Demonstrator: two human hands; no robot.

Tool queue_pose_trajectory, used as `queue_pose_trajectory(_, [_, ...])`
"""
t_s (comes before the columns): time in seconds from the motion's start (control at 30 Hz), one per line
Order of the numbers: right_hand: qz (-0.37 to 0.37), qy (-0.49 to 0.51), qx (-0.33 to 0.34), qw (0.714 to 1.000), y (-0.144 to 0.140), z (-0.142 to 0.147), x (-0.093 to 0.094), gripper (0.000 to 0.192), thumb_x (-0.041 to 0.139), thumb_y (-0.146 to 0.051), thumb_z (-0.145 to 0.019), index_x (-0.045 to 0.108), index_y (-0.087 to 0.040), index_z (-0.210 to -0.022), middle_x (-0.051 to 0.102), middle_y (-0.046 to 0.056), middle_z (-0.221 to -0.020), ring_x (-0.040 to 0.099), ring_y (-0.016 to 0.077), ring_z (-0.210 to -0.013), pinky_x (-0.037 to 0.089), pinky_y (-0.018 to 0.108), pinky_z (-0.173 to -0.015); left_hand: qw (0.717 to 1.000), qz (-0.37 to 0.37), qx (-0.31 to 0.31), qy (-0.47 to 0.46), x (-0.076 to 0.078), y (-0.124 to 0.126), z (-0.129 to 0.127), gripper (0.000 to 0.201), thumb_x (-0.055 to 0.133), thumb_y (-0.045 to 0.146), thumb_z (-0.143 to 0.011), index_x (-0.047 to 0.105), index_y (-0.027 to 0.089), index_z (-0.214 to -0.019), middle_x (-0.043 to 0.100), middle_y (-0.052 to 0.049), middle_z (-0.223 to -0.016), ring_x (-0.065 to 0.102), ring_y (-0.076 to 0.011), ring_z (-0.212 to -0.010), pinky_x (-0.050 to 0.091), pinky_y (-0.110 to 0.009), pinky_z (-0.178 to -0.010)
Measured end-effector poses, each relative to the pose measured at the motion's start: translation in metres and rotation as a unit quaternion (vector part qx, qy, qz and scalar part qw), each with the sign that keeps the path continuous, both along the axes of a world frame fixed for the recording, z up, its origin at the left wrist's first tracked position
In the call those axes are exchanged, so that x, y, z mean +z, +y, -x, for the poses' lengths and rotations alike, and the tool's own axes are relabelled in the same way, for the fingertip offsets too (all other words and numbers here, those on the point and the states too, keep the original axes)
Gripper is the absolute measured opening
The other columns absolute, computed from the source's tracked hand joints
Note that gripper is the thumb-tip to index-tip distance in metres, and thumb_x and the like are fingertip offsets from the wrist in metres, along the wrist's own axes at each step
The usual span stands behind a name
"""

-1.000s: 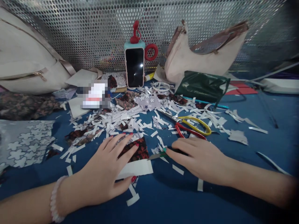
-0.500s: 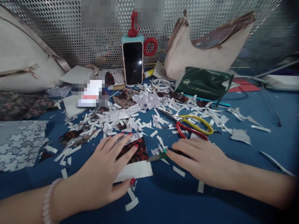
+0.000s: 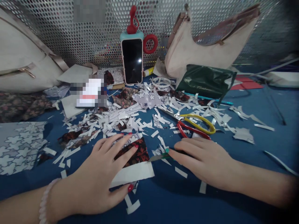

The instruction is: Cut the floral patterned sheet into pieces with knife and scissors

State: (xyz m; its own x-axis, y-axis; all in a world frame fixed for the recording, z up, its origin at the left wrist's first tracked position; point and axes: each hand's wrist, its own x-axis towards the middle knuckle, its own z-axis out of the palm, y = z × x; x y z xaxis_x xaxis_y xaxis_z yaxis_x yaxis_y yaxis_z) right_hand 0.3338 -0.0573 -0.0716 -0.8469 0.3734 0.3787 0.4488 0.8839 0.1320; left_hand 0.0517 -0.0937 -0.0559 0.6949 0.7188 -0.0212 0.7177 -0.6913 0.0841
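Observation:
My left hand (image 3: 93, 174) lies flat with fingers spread over a dark red and black floral fabric piece (image 3: 137, 151). A white strip (image 3: 137, 172) runs along the near edge of that piece, and my left thumb rests just below the strip. My right hand (image 3: 201, 161) is closed round a small knife (image 3: 157, 157); its thin blade points left, its tip at the right corner of the fabric where the strip meets it. The knife's handle is mostly hidden by my fingers. Just beyond this hand are scissors (image 3: 196, 121) with yellow and red handles.
White paper scraps (image 3: 112, 126) litter the blue table (image 3: 177, 208). A flower-print sheet (image 3: 20, 146) lies left. Behind stand a phone (image 3: 132, 60), a dark green pouch (image 3: 205, 82), a cream handbag (image 3: 184, 46) and another pale bag (image 3: 21, 53), against perforated metal (image 3: 93, 40).
My left thumb has slid slightly toward me, baring more of the white strip's left part. The knife keeps nearly the same place at the fabric's corner. The whole view shifts a little.

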Motion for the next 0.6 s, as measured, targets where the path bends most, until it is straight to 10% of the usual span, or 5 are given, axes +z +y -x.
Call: queue_pose_trajectory(0.6, [0.002,-0.004,-0.005,1.000,-0.0006,0.0012,0.0039,0.026,0.031,-0.004,-0.087,0.053,-0.017,-0.093,0.062,0.005,-0.076,0.053,0.0151,-0.063,0.040,0.027,-0.056,0.999,-0.029,0.013,-0.002,-0.0021,-0.0032,0.0036,0.069,0.054,0.042,-0.074,0.037,0.020,-0.137,0.033,-0.011,-0.143,0.036,-0.0362,-0.119,0.036,-0.048,-0.086])
